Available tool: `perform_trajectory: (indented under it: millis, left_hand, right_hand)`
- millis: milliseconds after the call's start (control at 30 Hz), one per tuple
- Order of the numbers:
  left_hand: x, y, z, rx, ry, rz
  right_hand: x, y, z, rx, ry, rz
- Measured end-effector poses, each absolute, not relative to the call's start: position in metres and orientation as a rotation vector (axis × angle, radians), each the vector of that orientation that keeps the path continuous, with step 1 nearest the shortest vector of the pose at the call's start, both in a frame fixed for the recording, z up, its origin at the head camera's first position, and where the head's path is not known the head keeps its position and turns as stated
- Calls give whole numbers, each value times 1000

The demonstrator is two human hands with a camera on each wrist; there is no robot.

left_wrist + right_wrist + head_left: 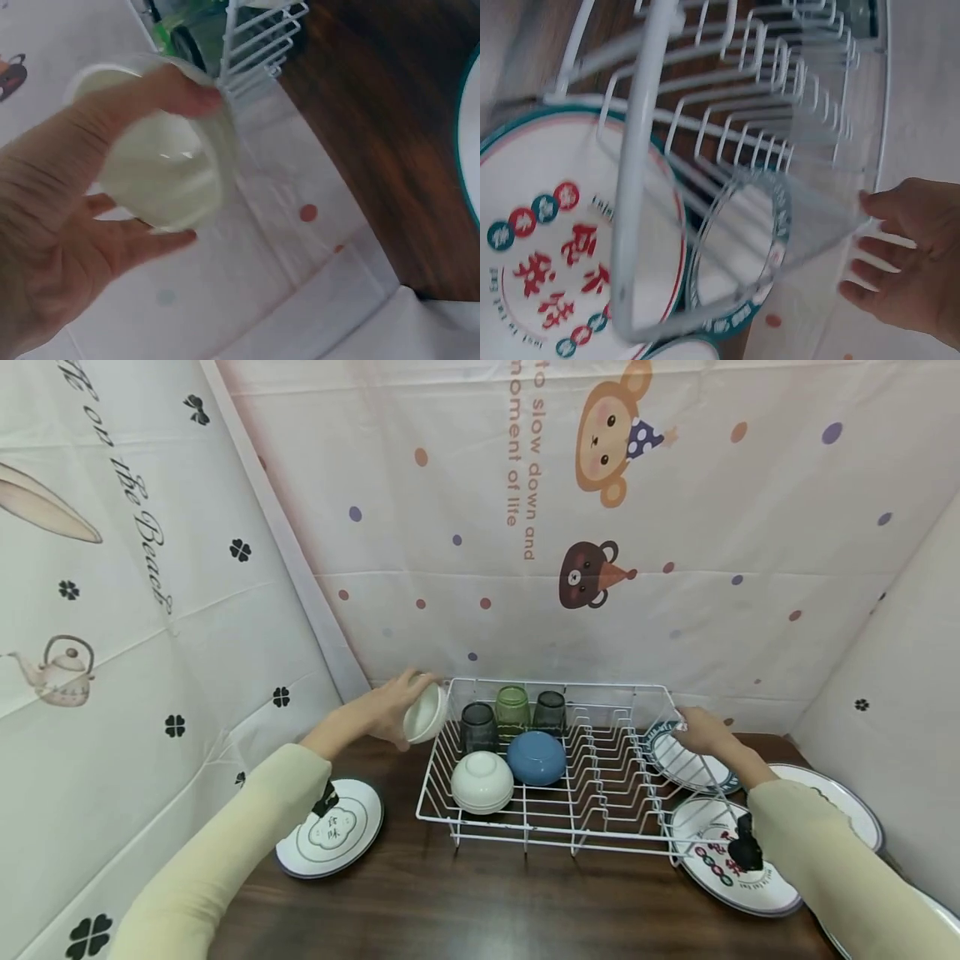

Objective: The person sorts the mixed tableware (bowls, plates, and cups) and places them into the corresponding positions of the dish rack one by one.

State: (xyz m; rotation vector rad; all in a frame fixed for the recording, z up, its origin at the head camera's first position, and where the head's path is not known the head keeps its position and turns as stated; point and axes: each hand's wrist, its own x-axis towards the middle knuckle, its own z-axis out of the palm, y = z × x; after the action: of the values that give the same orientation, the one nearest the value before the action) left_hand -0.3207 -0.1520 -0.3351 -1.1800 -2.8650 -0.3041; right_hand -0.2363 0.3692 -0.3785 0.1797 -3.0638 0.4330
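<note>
In the head view my left hand [393, 706] holds a white bowl [425, 715] tilted on its side, just outside the left back corner of the white wire dish rack [495, 837]. The left wrist view shows the thumb over the rim of this bowl [161, 180] and the fingers beneath it. My right hand [915, 259] is at the rack's right back corner, thumb and fingers on either side of the wire. Inside the rack sit a white bowl [482, 783] and a blue bowl [536, 758], both upside down.
Behind the bowls stand two dark glasses [478, 728] and a green glass [513, 708]. A white plate [337, 827] lies left of the rack. Several plates, including one with red lettering [738, 868], lie on its right. Printed cloth [450, 468] hangs behind.
</note>
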Motion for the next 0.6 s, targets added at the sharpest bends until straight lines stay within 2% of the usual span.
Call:
perform_trajectory:
  millis: [200,367,600]
  left_hand:
    - [-319,-116,-329,-1325,-2608,-617]
    - [-314,-90,-322,-1382,-2488,-812]
    - [-306,-57,-319,-1500,-2340,-1110]
  right_hand:
    - [-247,327,-362,192,-2936,692]
    - [-253,284,-346,218,-2894,1222]
    - [-245,234,-329,336,-2703,2012]
